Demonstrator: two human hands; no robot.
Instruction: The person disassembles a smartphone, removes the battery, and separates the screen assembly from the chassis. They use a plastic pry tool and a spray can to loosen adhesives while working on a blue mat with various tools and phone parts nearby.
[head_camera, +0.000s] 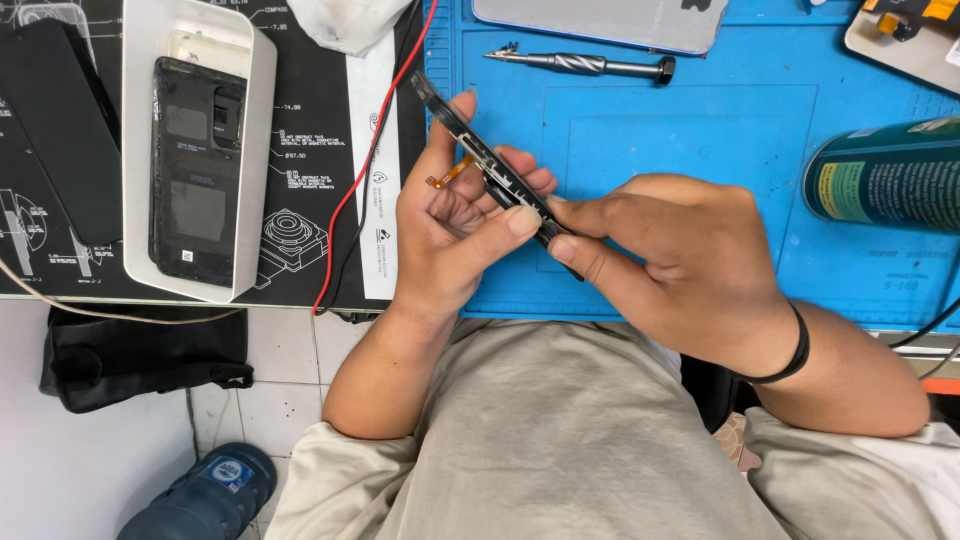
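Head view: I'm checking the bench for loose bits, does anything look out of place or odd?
A small orange flex strip dangles free from the dark phone frame held edge-on in both hands. An opened phone lies in the white tray.

A blue work mat (700, 150) covers the bench above pale floor tiles (270, 400).

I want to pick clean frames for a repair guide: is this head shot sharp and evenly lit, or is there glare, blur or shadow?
Head view: even, soft light; left hand, right hand and the thin black phone part look sharp; faint sheen on the grey panel; only soft shadows on the blue mat.
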